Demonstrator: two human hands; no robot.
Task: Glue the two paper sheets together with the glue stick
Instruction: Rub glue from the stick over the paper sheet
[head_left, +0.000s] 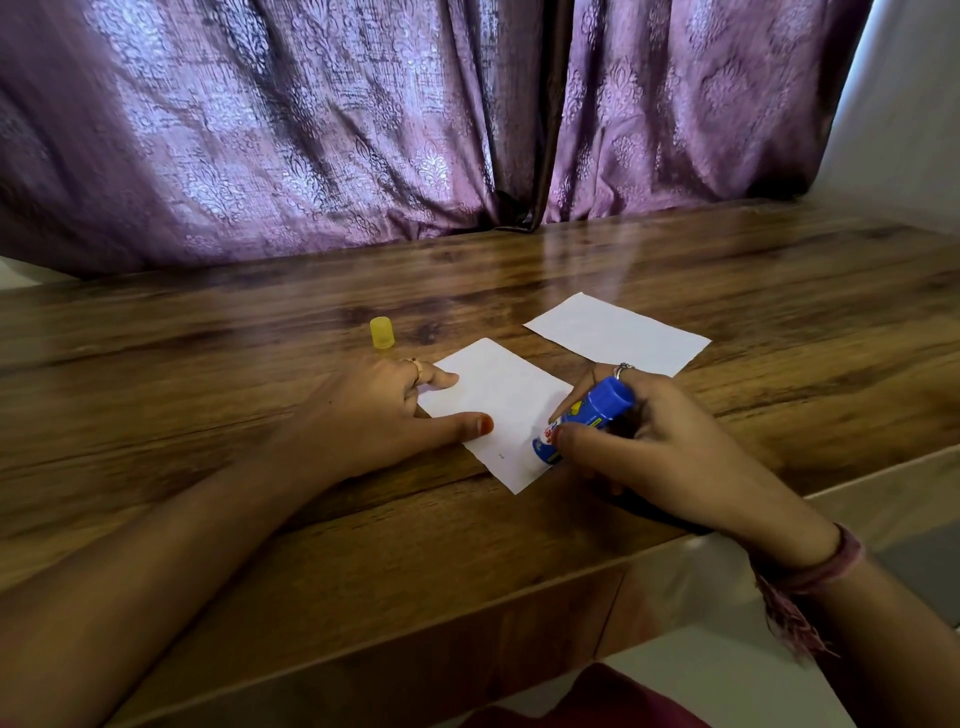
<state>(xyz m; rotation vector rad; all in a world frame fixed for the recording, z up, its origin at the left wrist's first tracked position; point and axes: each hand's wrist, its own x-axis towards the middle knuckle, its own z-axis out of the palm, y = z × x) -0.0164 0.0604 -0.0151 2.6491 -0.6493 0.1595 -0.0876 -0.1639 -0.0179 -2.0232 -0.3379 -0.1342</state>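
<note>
right hand grips glue stick, tip down-left on near sheet | left hand fingers flat pin its left edge | far sheet right, apart

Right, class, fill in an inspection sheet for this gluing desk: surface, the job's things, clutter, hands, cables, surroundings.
Surface: wooden table, glossy, grain visible.
Job's things: near paper sheet flat under both hands; far paper sheet lies apart, to its right and further back; blue glue stick uncapped, tilted, lower end on the near sheet's right edge; yellow cap upright beside the left hand.
Clutter: nothing seen.
Hands: left hand presses the near sheet with straight fingers; right hand grips the glue stick.
Cables: nothing seen.
Surroundings: purple patterned curtain behind the table.
</note>
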